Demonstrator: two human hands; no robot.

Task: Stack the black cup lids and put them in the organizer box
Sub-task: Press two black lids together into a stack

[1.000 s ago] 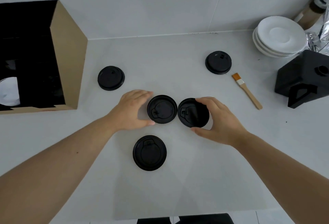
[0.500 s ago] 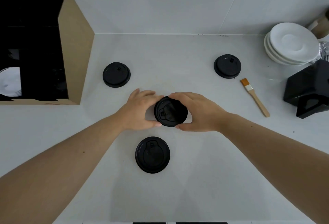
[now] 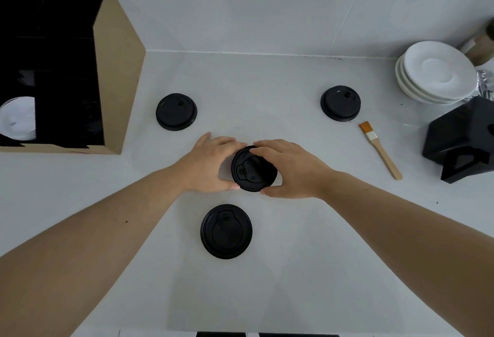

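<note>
Fingers point(image 3: 263, 146) of both hands gripping flat lid point(image 3: 254, 169) (sip tab leftward)

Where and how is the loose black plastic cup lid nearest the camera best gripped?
Take the round black plastic cup lid nearest the camera by its thin outer rim, fingers coming from above on opposite edges. It lies flat on the white counter, apart from other things, leaving its rim open all round.

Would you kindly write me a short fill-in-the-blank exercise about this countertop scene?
1. Both hands, the left hand and the right hand, grip the same black ____.
2. Besides the gripped lid, ____ single lids lie loose on the counter.
3. The brush has a ____ handle.
4. The white saucers stand in a ____.

Missing words: lid; three; wooden; stack
</note>
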